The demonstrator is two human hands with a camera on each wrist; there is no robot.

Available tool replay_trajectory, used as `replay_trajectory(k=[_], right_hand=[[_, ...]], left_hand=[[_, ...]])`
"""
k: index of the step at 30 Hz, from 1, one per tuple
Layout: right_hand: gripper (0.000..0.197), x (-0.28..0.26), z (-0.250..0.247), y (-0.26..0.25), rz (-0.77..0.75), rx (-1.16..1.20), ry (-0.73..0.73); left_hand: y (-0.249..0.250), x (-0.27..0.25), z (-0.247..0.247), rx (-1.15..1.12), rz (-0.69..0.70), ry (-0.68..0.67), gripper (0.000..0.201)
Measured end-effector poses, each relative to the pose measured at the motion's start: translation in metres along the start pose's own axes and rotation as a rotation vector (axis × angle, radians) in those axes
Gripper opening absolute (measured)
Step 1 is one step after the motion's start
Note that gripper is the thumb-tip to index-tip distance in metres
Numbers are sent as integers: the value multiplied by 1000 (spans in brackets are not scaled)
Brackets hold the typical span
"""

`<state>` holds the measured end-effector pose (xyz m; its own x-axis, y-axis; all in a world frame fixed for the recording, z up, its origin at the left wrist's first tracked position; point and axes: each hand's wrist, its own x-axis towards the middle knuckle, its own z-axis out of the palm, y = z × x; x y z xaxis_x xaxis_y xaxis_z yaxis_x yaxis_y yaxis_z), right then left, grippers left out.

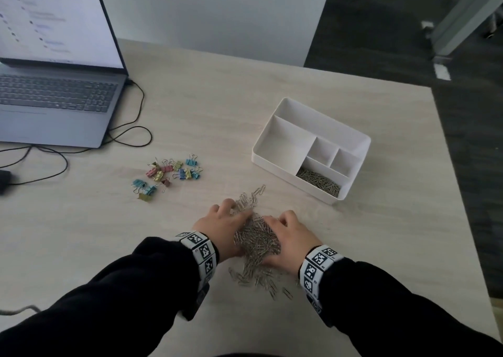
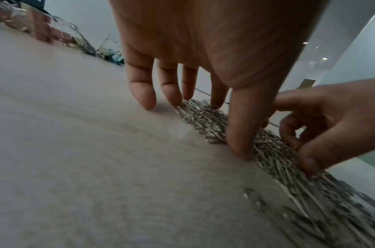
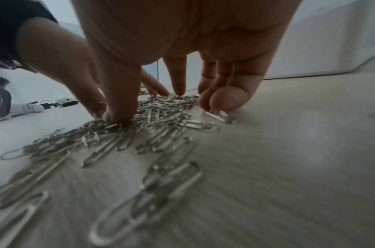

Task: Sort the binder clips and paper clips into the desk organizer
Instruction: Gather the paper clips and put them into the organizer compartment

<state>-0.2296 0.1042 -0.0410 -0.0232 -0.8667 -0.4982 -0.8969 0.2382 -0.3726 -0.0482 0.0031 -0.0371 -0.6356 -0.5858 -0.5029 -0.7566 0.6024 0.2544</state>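
Note:
A heap of silver paper clips (image 1: 257, 238) lies on the desk between my two hands. My left hand (image 1: 231, 213) stands at its left side, its straight fingers (image 2: 143, 94) touching the desk and the heap's edge, its thumb pressed into the clips (image 2: 273, 151). At the right side my right hand (image 1: 277, 222) claws over the heap, thumb and curled fingers (image 3: 222, 99) closing round some clips (image 3: 161, 109). Coloured binder clips (image 1: 168, 174) lie loose to the left. The white desk organizer (image 1: 272, 163) stands to the right, with paper clips (image 1: 318, 181) in its near compartment.
An open laptop (image 1: 54, 98) stands at the back left, its black cable (image 1: 136, 128) looping over the desk near the binder clips. Loose paper clips (image 1: 261, 280) are scattered toward me. The desk's right edge (image 1: 462, 207) runs beyond the organizer.

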Motion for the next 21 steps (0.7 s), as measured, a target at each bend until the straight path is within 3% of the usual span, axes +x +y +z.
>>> replay_trajectory(k=[8, 11, 18, 21], right_hand=[[42, 9, 0, -6, -63, 22, -29], [36, 10, -1, -2, -60, 56, -41], [12, 4, -13, 17, 1, 267, 69], [12, -2, -18, 27, 42, 356, 121]], left_hand=[[18, 6, 7, -47, 109, 31, 33], [22, 11, 5, -69, 132, 27, 25], [19, 21, -13, -234, 120, -24, 16], [21, 24, -22, -304, 89, -32, 16]])
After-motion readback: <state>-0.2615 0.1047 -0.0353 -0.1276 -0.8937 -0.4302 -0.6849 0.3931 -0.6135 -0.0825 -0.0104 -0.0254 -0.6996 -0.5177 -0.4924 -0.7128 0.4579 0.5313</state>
